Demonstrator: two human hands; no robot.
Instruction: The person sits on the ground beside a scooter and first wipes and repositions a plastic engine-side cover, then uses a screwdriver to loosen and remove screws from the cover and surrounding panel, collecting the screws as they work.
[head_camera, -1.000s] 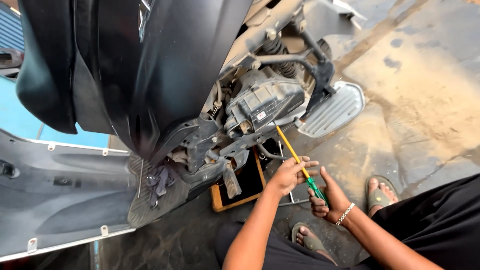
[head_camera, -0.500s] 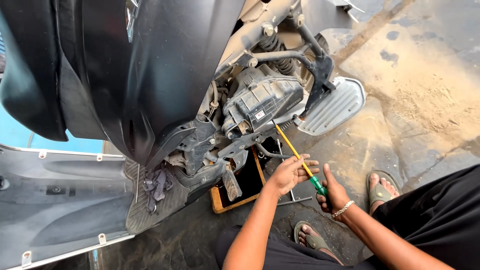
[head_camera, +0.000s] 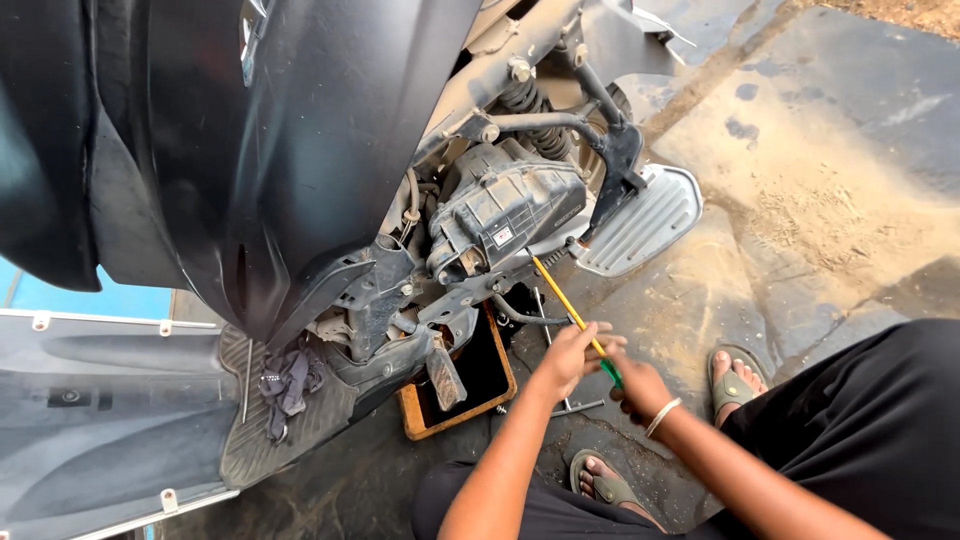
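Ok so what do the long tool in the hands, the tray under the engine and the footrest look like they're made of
Long tool: a yellow shaft, probably painted or coated metal, and a green grip that looks like plastic; both hands, left hand and right hand, hold it.
Tray: orange-rimmed with a dark inside, possibly painted metal or plastic; hard to tell.
Footrest: grey, ribbed, matte, likely cast metal.

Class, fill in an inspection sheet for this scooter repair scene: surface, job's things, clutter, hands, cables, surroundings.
Surface: stained concrete floor.
Job's things: yellow screwdriver, tip at the scooter engine; tray underneath.
Clutter: rag on the footboard.
Hands: left hand on the shaft, right hand on the green handle.
Cables: hoses beside the engine.
Surroundings: sandalled feet, footrest.
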